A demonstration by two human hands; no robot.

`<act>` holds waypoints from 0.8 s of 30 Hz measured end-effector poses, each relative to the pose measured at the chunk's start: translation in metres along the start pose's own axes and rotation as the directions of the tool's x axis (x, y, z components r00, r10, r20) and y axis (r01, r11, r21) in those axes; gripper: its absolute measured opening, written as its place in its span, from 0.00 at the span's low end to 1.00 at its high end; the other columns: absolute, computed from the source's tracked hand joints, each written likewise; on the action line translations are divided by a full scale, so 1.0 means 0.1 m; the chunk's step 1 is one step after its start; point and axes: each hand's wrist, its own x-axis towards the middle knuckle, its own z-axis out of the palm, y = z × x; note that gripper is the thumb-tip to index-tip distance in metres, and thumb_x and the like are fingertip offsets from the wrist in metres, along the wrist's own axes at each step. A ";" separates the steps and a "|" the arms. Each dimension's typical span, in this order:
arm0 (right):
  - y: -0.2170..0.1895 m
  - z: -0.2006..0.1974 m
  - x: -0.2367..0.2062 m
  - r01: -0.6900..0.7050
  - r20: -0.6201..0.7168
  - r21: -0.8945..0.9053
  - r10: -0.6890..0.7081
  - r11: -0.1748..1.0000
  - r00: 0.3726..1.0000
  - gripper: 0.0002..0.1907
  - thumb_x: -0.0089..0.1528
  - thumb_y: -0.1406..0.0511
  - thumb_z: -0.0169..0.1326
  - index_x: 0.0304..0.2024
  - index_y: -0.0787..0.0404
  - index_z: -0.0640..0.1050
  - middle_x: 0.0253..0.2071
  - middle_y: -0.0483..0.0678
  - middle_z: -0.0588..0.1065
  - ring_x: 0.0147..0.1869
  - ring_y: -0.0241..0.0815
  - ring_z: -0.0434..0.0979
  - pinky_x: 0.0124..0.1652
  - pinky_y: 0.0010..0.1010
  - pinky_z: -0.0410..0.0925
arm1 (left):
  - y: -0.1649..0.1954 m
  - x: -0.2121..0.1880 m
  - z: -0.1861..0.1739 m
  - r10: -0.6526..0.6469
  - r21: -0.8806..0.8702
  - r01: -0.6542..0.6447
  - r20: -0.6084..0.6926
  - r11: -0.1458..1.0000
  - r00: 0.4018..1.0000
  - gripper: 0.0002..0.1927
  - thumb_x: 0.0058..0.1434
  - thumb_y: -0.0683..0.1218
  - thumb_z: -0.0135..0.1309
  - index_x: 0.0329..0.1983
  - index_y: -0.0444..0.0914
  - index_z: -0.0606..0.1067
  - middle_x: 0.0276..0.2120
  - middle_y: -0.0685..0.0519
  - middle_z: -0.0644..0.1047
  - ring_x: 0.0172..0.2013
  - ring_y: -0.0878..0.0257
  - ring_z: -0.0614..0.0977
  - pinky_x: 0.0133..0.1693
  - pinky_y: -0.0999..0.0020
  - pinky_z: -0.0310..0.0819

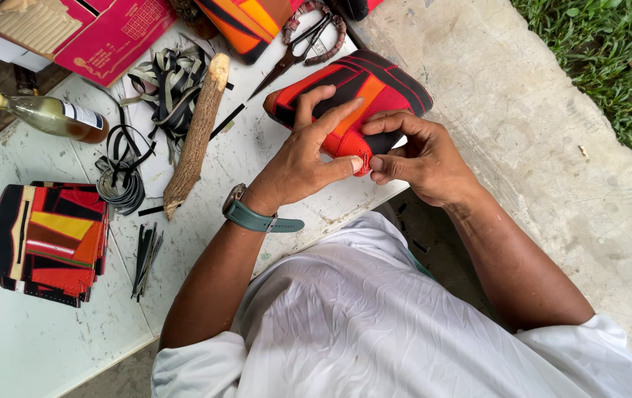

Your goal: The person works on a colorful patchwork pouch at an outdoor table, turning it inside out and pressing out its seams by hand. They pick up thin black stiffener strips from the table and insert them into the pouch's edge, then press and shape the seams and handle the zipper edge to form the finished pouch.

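Note:
A red, orange and black stitched leather piece (pixel 360 88) lies at the near edge of the white table (pixel 28 346). My left hand (pixel 305 158), with a teal watch on the wrist, rests on it, thumb pressed to its near corner and fingers spread over the top. My right hand (pixel 415 155) pinches that same corner from the right, fingers curled on the edge. The corner itself is partly hidden by my thumbs.
A wooden stick (pixel 196 136) lies at the table's middle, beside black straps (pixel 120 173) and ribbon. Scissors (pixel 297 48) sit at the back. A stack of coloured leather pieces (pixel 50 243) is at left, a glass bottle (pixel 47 114) behind it. Concrete and grass at right.

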 end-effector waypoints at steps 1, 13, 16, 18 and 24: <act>0.02 0.00 -0.01 -0.002 -0.008 -0.004 0.002 1.000 1.000 0.20 0.59 0.76 0.62 0.54 0.68 0.76 0.58 0.50 0.73 0.41 0.38 0.83 0.40 0.27 0.79 | 0.01 0.00 0.00 0.010 -0.005 -0.009 0.010 1.000 1.000 0.41 0.59 0.51 0.66 0.74 0.42 0.65 0.72 0.38 0.51 0.73 0.40 0.59 0.69 0.52 0.62; 0.13 0.16 -0.02 0.052 -0.080 -0.250 -0.074 0.967 0.994 0.25 0.55 0.78 0.64 0.54 0.64 0.73 0.52 0.43 0.72 0.35 0.27 0.72 0.34 0.18 0.69 | -0.04 -0.02 0.24 -0.117 0.050 0.124 -0.116 0.991 0.986 0.39 0.51 0.43 0.62 0.70 0.43 0.68 0.66 0.40 0.60 0.70 0.43 0.65 0.67 0.54 0.65; 0.16 0.24 0.01 0.063 -0.080 -0.307 -0.092 0.950 0.993 0.26 0.56 0.78 0.64 0.55 0.63 0.73 0.50 0.43 0.71 0.35 0.26 0.70 0.33 0.17 0.67 | -0.08 -0.02 0.21 -0.081 0.087 0.094 -0.140 0.992 0.987 0.39 0.53 0.42 0.61 0.71 0.43 0.67 0.66 0.43 0.64 0.71 0.48 0.66 0.71 0.56 0.65; 0.14 0.20 0.02 0.051 -0.026 -0.265 -0.059 0.963 0.998 0.27 0.58 0.78 0.64 0.58 0.62 0.73 0.49 0.45 0.72 0.37 0.28 0.72 0.34 0.20 0.68 | -0.13 -0.05 0.09 -0.007 -0.017 0.007 -0.041 1.000 0.999 0.40 0.56 0.43 0.60 0.74 0.43 0.63 0.68 0.42 0.60 0.72 0.48 0.63 0.71 0.56 0.63; 0.08 0.00 -0.04 0.040 0.047 0.039 -0.042 0.998 0.998 0.24 0.63 0.78 0.57 0.61 0.62 0.69 0.59 0.48 0.69 0.45 0.36 0.78 0.43 0.28 0.78 | -0.21 -0.14 0.00 0.100 -0.117 -0.089 0.095 0.989 0.990 0.37 0.71 0.49 0.56 0.80 0.44 0.55 0.73 0.41 0.56 0.77 0.48 0.58 0.74 0.54 0.56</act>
